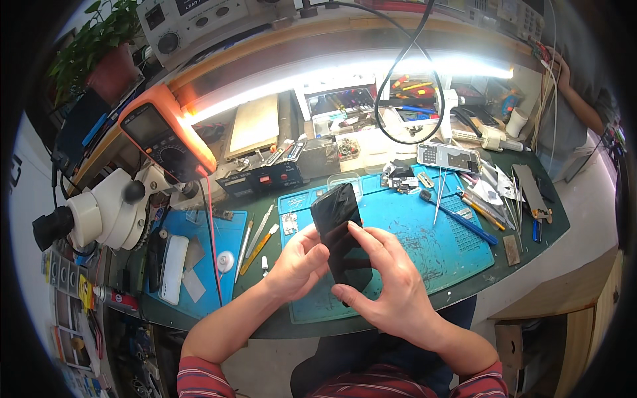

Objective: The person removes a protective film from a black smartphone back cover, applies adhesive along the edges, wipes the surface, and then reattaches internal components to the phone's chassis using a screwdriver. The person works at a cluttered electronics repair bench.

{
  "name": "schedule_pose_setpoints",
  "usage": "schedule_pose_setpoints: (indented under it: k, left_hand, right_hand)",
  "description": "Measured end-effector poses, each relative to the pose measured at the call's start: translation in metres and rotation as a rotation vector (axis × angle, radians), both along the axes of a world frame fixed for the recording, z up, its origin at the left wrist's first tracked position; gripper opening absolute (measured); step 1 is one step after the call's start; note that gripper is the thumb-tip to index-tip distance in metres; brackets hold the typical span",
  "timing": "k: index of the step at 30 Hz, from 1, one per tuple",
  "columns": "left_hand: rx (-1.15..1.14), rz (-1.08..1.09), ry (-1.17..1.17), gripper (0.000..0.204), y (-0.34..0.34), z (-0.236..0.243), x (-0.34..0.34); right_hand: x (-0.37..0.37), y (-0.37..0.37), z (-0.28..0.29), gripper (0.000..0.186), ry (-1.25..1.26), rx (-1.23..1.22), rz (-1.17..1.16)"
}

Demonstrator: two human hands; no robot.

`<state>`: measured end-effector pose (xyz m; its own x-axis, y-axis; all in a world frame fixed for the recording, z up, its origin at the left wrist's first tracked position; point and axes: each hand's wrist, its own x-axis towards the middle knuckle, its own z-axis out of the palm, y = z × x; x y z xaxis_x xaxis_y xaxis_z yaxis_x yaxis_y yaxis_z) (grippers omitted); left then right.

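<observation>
While the left hand [298, 262] is wrapping the left side of a black phone [335, 211], the right hand [395, 285] is bearing on it from the other side, index fingertip on the glossy face and thumb near the lower end. Both grips are clamping on the phone, which is sitting tilted between them, clear of the table [478, 284]; fingers behind it are hiding. It is probably weighing little and behaving as a stiff slab, its glass likely proving slippery and easily cracked, so the long side edges are offering the safest hold, away from the middle of the face. Beneath it, a blue mat [405, 245] is reaching toward the table's near edge. Farther out, tweezers [439, 199] are lying toward the right edge, and an orange multimeter [166, 136] is leaning near the far left corner.
</observation>
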<state>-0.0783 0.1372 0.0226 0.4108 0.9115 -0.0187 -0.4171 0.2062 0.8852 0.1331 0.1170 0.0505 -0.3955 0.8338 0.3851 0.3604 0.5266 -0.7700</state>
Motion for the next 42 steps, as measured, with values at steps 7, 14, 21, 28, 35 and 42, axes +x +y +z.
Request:
schedule_pose_setpoints:
  k: [7,14,21,28,35,42]
  left_hand:
    - [-0.003,-0.009,0.002,0.103,0.000,0.001,0.000]
    - [-0.001,-0.003,0.015,0.105,0.000,0.001,-0.001]
    - [0.008,-0.006,0.020,0.105,0.000,0.002,0.000]
    - [0.011,-0.013,0.011,0.104,0.000,0.000,-0.001]
    - [0.049,-0.020,-0.038,0.100,-0.001,-0.003,-0.001]
    - [0.098,-0.028,-0.011,0.109,-0.005,0.000,-0.001]
  right_hand:
    - [0.000,-0.001,0.000,0.082,-0.008,0.006,-0.006]
    - [-0.001,-0.001,-0.001,0.083,-0.012,0.027,-0.010]
    - [-0.001,-0.001,-0.001,0.083,-0.011,0.040,-0.017]
    - [0.000,-0.002,-0.002,0.081,-0.006,0.032,-0.005]
    - [-0.002,-0.006,0.002,0.083,-0.025,0.064,-0.023]
    - [-0.002,-0.014,0.004,0.079,-0.013,0.127,-0.030]
